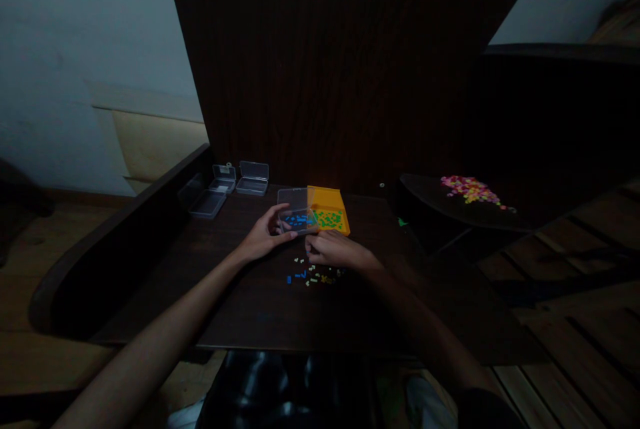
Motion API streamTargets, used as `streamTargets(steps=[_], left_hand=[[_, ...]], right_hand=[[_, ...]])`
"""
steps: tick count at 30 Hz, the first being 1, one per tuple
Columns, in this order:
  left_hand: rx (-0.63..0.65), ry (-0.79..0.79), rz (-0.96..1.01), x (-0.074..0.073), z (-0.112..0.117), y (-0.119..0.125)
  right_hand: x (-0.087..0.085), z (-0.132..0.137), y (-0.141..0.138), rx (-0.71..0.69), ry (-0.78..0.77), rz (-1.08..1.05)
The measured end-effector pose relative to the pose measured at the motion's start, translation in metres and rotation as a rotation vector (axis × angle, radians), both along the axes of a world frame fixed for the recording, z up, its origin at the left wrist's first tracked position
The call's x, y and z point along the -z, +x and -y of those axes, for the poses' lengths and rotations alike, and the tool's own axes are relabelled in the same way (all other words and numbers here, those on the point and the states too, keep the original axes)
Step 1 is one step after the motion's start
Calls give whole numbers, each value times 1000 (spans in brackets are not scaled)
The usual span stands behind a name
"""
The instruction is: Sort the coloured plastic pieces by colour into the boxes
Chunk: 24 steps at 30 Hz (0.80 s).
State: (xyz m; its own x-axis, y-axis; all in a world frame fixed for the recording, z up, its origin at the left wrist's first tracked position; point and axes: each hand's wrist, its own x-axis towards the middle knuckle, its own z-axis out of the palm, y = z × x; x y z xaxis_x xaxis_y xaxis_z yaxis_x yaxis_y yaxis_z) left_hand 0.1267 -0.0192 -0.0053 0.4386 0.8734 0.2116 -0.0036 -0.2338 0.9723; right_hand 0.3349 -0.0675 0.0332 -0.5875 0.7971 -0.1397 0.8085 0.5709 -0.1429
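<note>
My left hand grips the left side of a clear plastic box with its lid raised; small blue pieces lie inside. My right hand is closed, fingers curled down, just in front of the boxes; what it holds, if anything, is hidden. Touching the clear box on its right is an open yellow box with small green pieces in it. Below my right hand, loose white pieces, blue pieces and yellow pieces are scattered on the dark table.
Open clear boxes stand at the back left of the table, beside a raised wooden side rail. A pile of pink and yellow pieces lies on a dark ledge at right. A tall dark panel rises behind.
</note>
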Motion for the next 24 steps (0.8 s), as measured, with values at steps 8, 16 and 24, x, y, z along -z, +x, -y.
streamTargets(steps=[8,16,24], left_hand=[[23,4,-15,0,2,1],[111,38,-57,-4,7,0],[140,37,-26,0,5,1]], right_hand=[[-38,-8,5,13,-81,-273],[-40,-39,-21,7,21,-218],[-26,-45,-33,-31,59,-113]])
